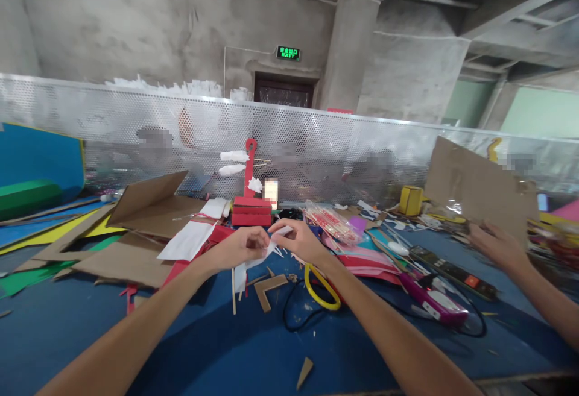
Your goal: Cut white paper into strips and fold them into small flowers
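In the middle of the view, a strip of white paper (265, 256) is stretched between my two hands above the blue table. My left hand (242, 248) has its fingers curled and pinched at the strip's left part. At the upper end, my right hand (299, 244) grips the paper between thumb and fingers. Another white piece (240, 277) hangs below my left hand, beside thin wooden sticks (234, 296). Behind the hands stands a red box (251, 211) with an upright red arm (249, 167) bearing white pieces. White sheets (189, 240) lie left of my left hand.
Folded cardboard (156, 206) covers the left side. A yellow loop (322, 290), black cable (289, 319), bagged sticks (332, 221) and power strips (455, 270) lie to the right. A co-worker's hand (497, 248) is near upright cardboard (479, 188). A perforated metal screen (316, 137) borders the back.
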`<state>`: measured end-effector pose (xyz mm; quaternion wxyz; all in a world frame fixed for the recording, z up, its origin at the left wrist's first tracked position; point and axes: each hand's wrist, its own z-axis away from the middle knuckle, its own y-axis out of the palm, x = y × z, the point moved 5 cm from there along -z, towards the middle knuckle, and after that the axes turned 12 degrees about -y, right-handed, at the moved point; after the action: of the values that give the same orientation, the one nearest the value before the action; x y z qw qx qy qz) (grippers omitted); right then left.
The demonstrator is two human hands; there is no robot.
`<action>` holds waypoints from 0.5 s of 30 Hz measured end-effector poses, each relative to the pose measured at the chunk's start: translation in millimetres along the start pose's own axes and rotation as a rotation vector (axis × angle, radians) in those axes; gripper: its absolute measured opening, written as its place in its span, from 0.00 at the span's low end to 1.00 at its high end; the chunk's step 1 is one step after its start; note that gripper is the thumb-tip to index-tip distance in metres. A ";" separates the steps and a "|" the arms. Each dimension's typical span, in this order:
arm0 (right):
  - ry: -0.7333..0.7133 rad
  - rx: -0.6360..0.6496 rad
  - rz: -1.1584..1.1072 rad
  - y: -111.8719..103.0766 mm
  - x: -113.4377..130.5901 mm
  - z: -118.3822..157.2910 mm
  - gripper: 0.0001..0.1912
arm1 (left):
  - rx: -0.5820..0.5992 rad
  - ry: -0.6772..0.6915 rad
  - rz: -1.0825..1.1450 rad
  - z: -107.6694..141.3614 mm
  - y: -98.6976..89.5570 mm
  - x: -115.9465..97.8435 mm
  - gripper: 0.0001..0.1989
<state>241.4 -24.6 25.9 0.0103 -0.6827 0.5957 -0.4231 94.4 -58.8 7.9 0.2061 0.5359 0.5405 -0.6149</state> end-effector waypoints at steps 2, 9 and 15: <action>0.014 -0.005 -0.066 1.3 -3.5 -0.7 0.09 | -0.015 0.024 -0.004 0.6 0.2 -3.9 0.08; 0.066 -0.063 -0.202 3.2 -12.8 -1.0 0.11 | -0.096 0.138 -0.011 -0.2 0.4 -6.2 0.08; 0.099 -0.058 -0.203 6.5 -16.3 0.1 0.11 | -0.140 0.160 -0.040 3.1 2.8 -11.5 0.08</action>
<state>237.3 -13.1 13.2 -0.0818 -0.7178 0.5351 -0.4379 99.3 -66.3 16.4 0.1869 0.5569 0.6073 -0.5348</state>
